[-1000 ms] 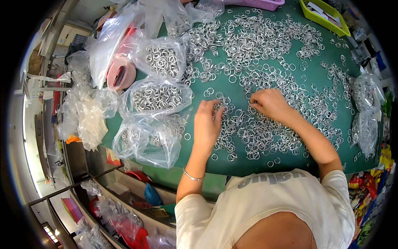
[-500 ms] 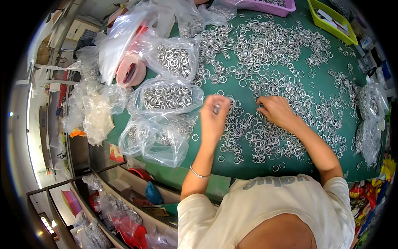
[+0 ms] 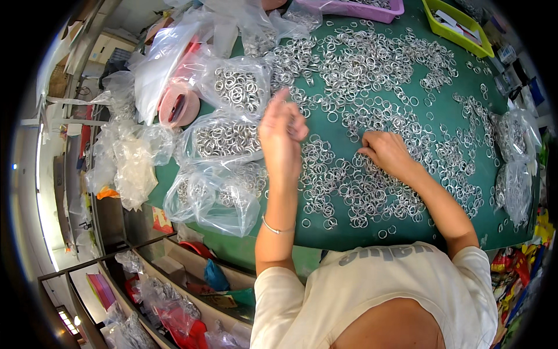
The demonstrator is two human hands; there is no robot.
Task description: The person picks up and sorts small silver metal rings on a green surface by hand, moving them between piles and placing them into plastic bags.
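My left hand (image 3: 282, 131) is lifted beside the bags, blurred by motion, with its fingers apart and no ring plainly visible in it. Under and beside it lies a clear plastic bag of metal rings (image 3: 228, 139); another open bag of rings (image 3: 238, 88) is just beyond. My right hand (image 3: 386, 153) rests low over the loose silver metal rings (image 3: 372, 192), fingers bent inward and thumb tucked toward them. Whatever its fingertips hold is hidden. The rings are spread thickly over the green table (image 3: 325, 125), in heaps at the middle and far side.
A third ring bag (image 3: 218, 200) lies at the near left, and tied bags (image 3: 514, 174) at the right edge. Beyond are a purple tray (image 3: 372, 13) and a yellow-green basket (image 3: 485, 49). A pink tape roll (image 3: 189, 110) sits far left. Shelving with bags (image 3: 174, 302) stands lower left.
My left hand has moved left and away from me, toward the bags, and its fingers have spread. A ring-like glint in it before no longer shows. My right hand stays nearly in place.
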